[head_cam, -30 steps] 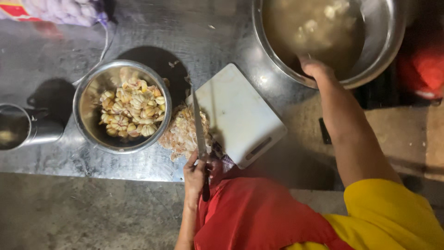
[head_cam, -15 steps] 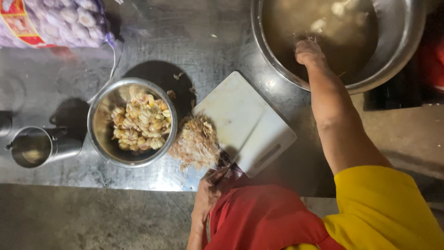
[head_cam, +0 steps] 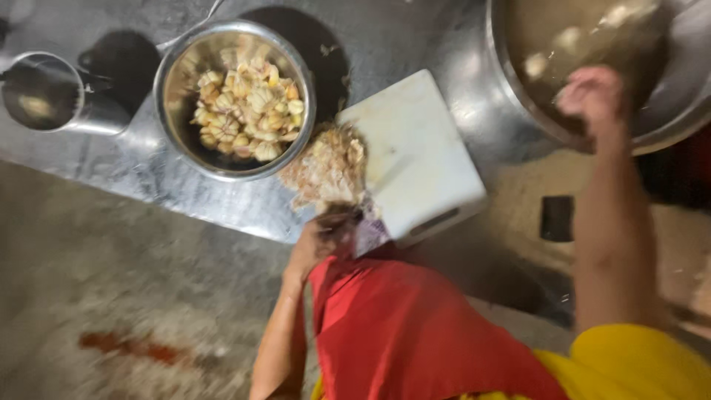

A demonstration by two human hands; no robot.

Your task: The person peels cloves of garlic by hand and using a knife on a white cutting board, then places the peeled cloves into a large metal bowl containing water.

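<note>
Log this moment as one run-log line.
left hand: at cutting board edge beside peel pile | right hand: in large basin | bowl of garlic: left of board

We see no packages, labels, signs or screens here: nothing of the kind shows on the metal counter [head_cam: 133, 170].

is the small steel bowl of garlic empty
No, the small steel bowl holds a heap of pale garlic pieces filling much of its inside.

Bare forearms, a yellow garment [head_cam: 637, 363] and a red cloth [head_cam: 415, 333] over the lap.
</note>
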